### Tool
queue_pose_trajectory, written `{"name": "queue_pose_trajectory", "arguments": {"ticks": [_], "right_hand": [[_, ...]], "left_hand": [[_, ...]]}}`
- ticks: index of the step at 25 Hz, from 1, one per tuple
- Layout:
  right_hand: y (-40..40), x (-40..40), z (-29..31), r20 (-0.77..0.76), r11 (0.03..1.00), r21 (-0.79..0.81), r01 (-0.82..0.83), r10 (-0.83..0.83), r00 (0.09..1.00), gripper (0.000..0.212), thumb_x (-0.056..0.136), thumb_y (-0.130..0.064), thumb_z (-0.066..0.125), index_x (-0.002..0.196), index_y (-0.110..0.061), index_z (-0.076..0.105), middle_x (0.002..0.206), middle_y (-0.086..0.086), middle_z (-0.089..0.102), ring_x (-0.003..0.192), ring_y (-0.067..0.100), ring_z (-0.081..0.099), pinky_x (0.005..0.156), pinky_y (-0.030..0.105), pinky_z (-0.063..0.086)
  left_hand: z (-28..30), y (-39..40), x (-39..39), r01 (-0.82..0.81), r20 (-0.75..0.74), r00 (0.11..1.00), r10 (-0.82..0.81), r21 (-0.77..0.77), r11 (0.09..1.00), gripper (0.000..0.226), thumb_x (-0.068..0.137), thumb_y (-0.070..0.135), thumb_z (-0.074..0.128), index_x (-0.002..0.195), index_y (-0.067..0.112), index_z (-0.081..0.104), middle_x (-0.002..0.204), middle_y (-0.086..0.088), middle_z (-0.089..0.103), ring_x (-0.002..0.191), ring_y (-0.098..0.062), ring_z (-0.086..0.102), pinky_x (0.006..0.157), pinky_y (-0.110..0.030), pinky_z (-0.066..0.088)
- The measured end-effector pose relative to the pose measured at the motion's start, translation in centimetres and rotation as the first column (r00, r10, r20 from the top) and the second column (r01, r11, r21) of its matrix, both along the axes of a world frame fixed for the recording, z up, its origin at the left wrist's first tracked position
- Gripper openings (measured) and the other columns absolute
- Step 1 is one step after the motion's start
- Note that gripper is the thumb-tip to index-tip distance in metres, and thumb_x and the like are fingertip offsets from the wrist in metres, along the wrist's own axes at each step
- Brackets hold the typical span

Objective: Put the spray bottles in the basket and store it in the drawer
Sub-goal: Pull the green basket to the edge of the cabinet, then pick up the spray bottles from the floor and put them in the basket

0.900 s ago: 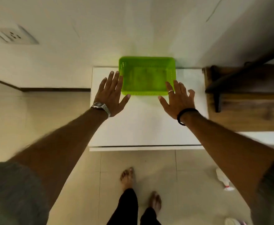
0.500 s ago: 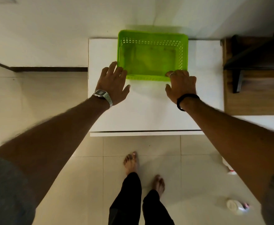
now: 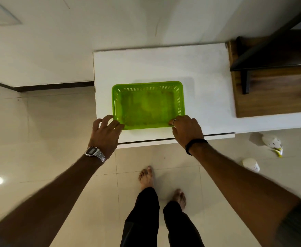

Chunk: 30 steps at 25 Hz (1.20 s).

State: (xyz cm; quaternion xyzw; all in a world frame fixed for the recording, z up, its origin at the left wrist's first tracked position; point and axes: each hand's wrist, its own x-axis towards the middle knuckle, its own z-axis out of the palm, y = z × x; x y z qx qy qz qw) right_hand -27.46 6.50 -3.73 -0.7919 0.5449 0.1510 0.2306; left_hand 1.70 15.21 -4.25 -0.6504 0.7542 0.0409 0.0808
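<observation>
I see both hands on the green basket: left hand and right hand fingers clamp its near corners on the white surface.

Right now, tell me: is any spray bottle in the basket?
No. The basket is empty; both spray bottles lie on the floor.

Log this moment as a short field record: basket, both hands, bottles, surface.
basket: green, empty, on the white top, near its front edge
left hand: grip on the basket's near left corner
right hand: grip on the basket's near right corner
bottles: two on the floor at the right, none in the basket
drawer: cannot tell
</observation>
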Motion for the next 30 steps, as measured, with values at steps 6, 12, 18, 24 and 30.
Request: {"name": "queue_pose_trajectory", "arguments": {"ticks": [6,12,18,24,30], "right_hand": [[4.0,-2.4,0.4,0.226,0.984,-0.178,-0.007,0.048,0.973,0.048,0.096,-0.027,0.055,0.143,-0.016,0.052,0.156,0.009,0.042,0.142,0.03,0.041,0.093,0.043,0.047],[12.3,-10.5,0.0,0.306,0.979,-0.091,0.184,-0.148,0.94,0.05,0.096,-0.027,0.054,0.144,-0.016,0.049,0.161,0.009,0.036,0.145,0.028,0.039,0.098,0.044,0.047],[22.6,-26.1,-3.2,-0.042,0.918,0.346,0.195,-0.192,0.98,0.044,0.096,-0.035,0.044,0.136,-0.018,0.052,0.14,0.009,0.048,0.12,0.032,0.054,0.095,0.048,0.043],[33.3,-47.2,-6.3,-0.216,0.775,0.347,0.528,-0.482,0.849,0.043,0.095,-0.035,0.044,0.134,-0.019,0.052,0.141,0.007,0.047,0.119,0.033,0.055,0.095,0.047,0.044],[43.6,-62.5,-10.6,-0.267,0.435,0.333,0.837,-0.808,0.526,0.047,0.099,-0.041,0.043,0.142,-0.023,0.048,0.15,0.002,0.043,0.126,0.028,0.053,0.1,0.045,0.042]], "left_hand": [[0.2,0.7,-2.0,0.008,0.009,1.0,-0.008,0.024,1.0,0.056,0.089,0.032,0.059,0.142,0.017,0.05,0.157,-0.007,0.044,0.148,-0.032,0.037,0.107,-0.05,0.032],[-0.4,7.2,-12.7,0.662,-0.139,0.747,-0.65,0.239,0.71,0.072,0.088,0.029,0.052,0.157,0.017,0.033,0.169,-0.01,0.018,0.156,-0.035,0.019,0.118,-0.049,0.033],[-1.2,12.5,-28.9,0.33,-0.038,0.927,-0.374,0.558,0.761,0.061,0.084,0.038,0.045,0.135,0.011,0.064,0.149,-0.013,0.055,0.145,-0.034,0.043,0.101,-0.052,0.048],[-4.9,10.9,-49.3,0.331,-0.053,0.91,-0.41,0.689,0.645,0.067,0.096,0.051,0.034,0.156,0.022,0.028,0.163,0.003,0.031,0.156,-0.022,0.019,0.116,-0.043,0.027],[-8.8,9.2,-71.3,0.52,-0.138,0.795,-0.59,0.656,0.547,0.057,0.099,0.047,0.042,0.151,0.023,0.035,0.146,0.0,0.053,0.135,-0.026,0.049,0.107,-0.044,0.039]]}}
